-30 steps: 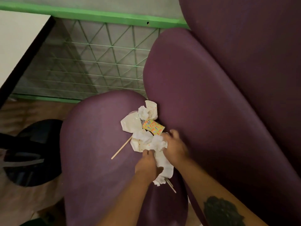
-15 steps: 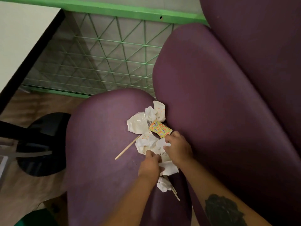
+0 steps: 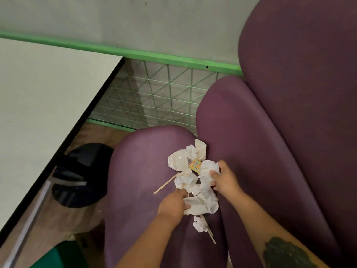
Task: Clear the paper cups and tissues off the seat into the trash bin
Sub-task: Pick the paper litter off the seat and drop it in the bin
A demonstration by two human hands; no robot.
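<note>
A heap of litter lies on the purple seat by the crease under the backrest: crushed white paper cups, a bright patterned cup, crumpled tissues and a wooden stir stick. My left hand grips a flattened white cup at the near end of the heap. My right hand pinches a crumpled tissue on the heap's right side. A small tissue ball and another stick lie nearer to me.
A white table with a dark edge fills the left; its black round base stands on the floor. A green object shows at the bottom left. A green mesh fence runs behind the seat. The purple backrest rises on the right.
My hands have drawn slightly apart; the left now holds the flattened white cup and the right has shifted up onto a tissue. The camera has tilted up, showing more table and wall.
</note>
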